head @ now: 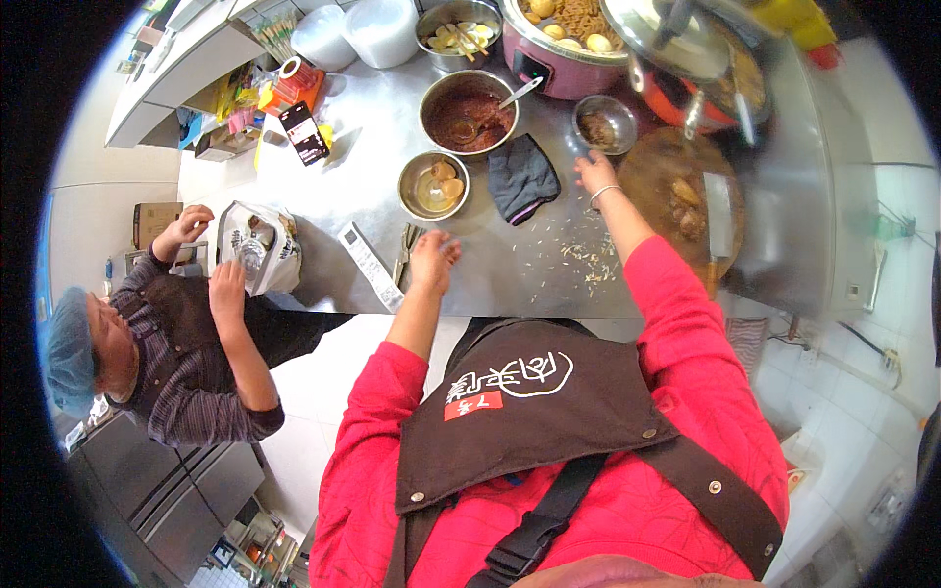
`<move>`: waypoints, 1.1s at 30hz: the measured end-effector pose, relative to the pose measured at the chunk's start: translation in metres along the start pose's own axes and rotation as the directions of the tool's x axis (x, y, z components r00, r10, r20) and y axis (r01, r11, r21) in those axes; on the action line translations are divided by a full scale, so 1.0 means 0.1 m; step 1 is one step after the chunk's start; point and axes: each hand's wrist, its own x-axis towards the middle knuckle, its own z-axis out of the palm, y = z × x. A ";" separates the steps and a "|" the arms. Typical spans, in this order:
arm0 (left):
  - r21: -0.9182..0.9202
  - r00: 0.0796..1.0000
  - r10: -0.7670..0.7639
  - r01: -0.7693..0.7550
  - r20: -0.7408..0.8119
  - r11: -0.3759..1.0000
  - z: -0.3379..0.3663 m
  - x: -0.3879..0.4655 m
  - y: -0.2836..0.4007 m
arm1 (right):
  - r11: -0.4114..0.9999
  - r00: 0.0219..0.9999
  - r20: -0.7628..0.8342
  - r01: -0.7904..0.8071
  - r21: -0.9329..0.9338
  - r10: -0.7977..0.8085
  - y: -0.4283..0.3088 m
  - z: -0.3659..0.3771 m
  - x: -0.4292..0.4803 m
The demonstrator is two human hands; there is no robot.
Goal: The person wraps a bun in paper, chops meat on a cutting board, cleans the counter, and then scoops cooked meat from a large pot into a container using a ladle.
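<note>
My left hand (pixel 435 259) hovers at the table's front side with loosely bent fingers and nothing in them. Close by lie metal scissors or tongs (pixel 404 250), partly hidden by the hand, and a printed paper slip (pixel 370 266). Beyond it stands a steel bowl (pixel 434 211) holding peeled brown eggs. My right hand (pixel 597 175) reaches forward, fingers spread, just below a small steel bowl (pixel 622 131) with minced brown food; whether it touches the rim, I cannot tell. Between the hands lies a dark folded cloth or mitt (pixel 523 180). White shreds (pixel 588 257) are scattered nearer me.
At right, a round chopping board (pixel 647 165) bears a cleaver (pixel 718 220) and chopped meat. Behind are a pot of red-brown sauce (pixel 470 121), a pink cooker (pixel 581 77) and a lidded red pot (pixel 654 103). A co-worker (pixel 184 367) handles a plastic bag (pixel 283 253) at left.
</note>
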 end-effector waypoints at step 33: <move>-0.151 0.843 -0.283 0.387 0.459 0.909 1.16 -0.35 -0.17 | 0.790 0.863 0.215 0.506 -0.347 -0.458 -0.44 0.53 -1.77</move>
